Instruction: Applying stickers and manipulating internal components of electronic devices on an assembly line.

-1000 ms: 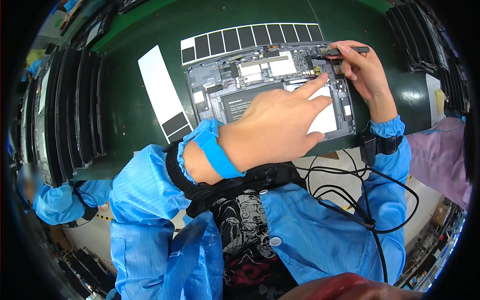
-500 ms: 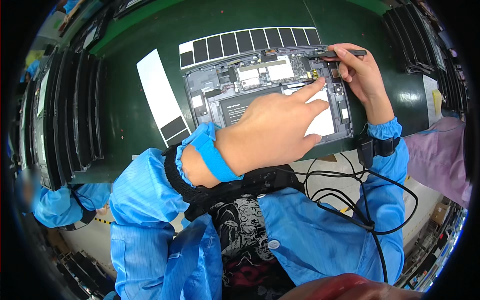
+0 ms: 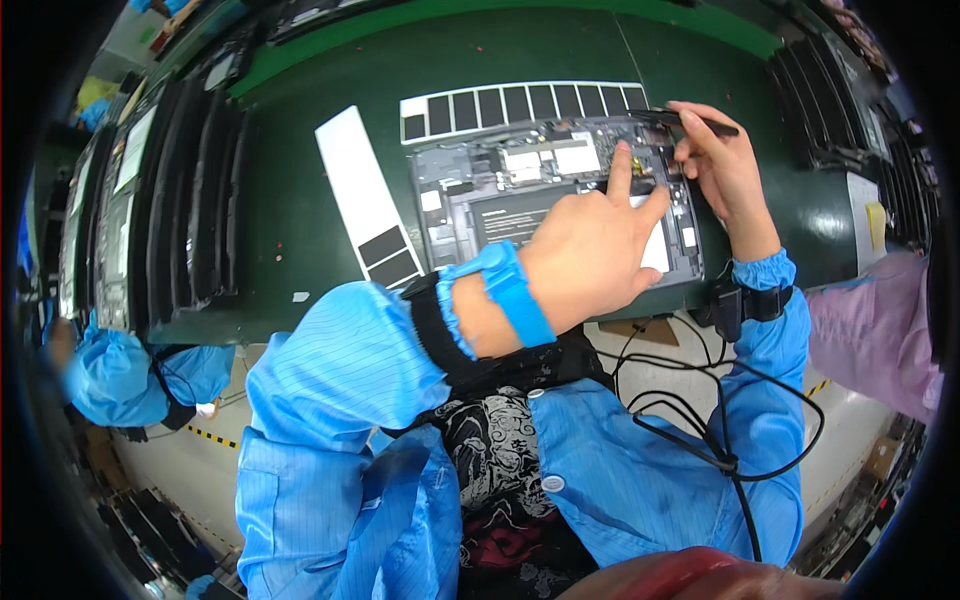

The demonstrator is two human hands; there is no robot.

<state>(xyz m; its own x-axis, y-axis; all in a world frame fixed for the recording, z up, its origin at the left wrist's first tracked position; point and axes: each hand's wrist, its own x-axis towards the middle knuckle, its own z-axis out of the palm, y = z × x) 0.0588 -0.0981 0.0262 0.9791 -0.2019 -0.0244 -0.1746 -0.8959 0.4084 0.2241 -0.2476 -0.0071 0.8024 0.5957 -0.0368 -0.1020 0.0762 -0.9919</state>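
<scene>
An opened tablet [image 3: 455,215] lies before me, its circuit board and battery [image 3: 505,212] bare. My left hand [image 3: 590,250] reaches across it, fingers apart and holding nothing. The index fingertip is at the circuit board [image 3: 575,155], left of a small yellow part; whether it presses down I cannot tell. My right hand [image 3: 725,165] pinches black tweezers [image 3: 700,121] at the tablet's far right corner, their tip pointing left. Behind the tablet is a white sheet with a row of black pads [image 3: 515,103]. A white strip [image 3: 355,180] with two black pads lies to the left.
Stacks of dark tablet parts [image 3: 185,200] stand upright at the left, with another stack [image 3: 815,100] at the far right. Looped black cables [image 3: 690,400] hang by my right forearm. A co-worker's blue sleeve [image 3: 110,375] shows at the left, and pink cloth [image 3: 870,320] at the right.
My left index finger has moved from beside the yellow part farther up and left over the board. The tweezers stay at the far right corner, tilted slightly more. The whole view has shifted somewhat.
</scene>
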